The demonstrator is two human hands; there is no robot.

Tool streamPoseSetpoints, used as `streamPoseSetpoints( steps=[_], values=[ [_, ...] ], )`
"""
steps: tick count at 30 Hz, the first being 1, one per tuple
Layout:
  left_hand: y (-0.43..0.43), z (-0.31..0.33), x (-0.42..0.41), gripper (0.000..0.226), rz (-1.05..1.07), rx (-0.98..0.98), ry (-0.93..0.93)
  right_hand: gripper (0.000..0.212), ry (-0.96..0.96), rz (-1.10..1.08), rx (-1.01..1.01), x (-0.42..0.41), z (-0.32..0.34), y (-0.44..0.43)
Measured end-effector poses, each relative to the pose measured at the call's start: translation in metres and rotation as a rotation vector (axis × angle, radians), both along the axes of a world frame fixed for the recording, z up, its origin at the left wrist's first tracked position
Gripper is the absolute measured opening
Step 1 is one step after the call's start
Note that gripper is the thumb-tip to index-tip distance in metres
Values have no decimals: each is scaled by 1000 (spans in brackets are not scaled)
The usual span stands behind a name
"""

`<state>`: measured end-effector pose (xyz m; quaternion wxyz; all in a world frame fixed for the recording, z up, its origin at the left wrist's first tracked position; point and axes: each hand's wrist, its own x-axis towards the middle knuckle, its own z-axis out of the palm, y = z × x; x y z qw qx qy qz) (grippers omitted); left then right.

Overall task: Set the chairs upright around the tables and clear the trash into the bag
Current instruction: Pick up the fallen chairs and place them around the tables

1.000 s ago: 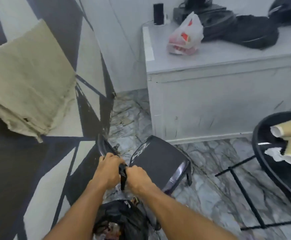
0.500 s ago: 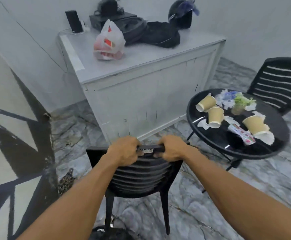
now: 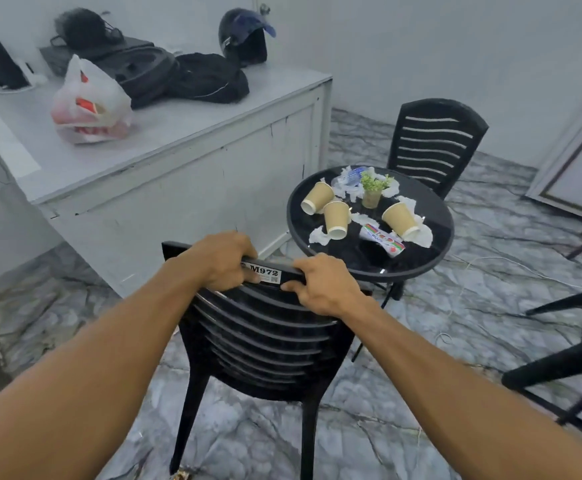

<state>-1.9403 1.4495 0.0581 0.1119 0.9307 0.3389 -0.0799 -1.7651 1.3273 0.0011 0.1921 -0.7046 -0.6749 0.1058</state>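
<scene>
Already the near chair (image 3: 265, 341) stands upright, left hand (image 3: 225, 261) and right hand (image 3: 320, 284) with fingers (image 3: 294, 286) curled round its back; cups (image 3: 336, 216) on the bench (image 3: 369, 254) await bagging.

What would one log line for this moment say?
step: set chair at table | left hand: grips chair top | right hand: grips chair top | chair: upright | table: cups, wrapper uncleared

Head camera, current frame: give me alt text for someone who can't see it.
A person's left hand and right hand grip the top rail of an upright black chair near a round black table. The table holds three tipped paper cups, crumpled tissues, a wrapper and a small plant. A second chair stands beyond it.
</scene>
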Motion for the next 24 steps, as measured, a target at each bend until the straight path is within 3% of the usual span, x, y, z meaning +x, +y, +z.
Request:
streamPoseSetpoints(
  steps=[7, 12, 16, 21, 24],
  values=[
    [-22, -44, 19, 22, -199, -36, -47, 29, -142, -181, 14, -10, -32, -57],
    [-45, -113, -7, 12, -350, 39, -12, 15, -193, -249, -15, -48, -87, -91],
    [-48, -125, -6, 12, -478, 78, -12, 32, -221, -369, 62, -52, -116, -108],
    [-40, -127, -11, 17, -507, 289, -342, 21, -225, -348, 178, -45, -100, -94],
    [-46, -144, -29, 9, -548, 338, -340, 18, -173, -346, 221, -55, -116, -102]
  ],
)
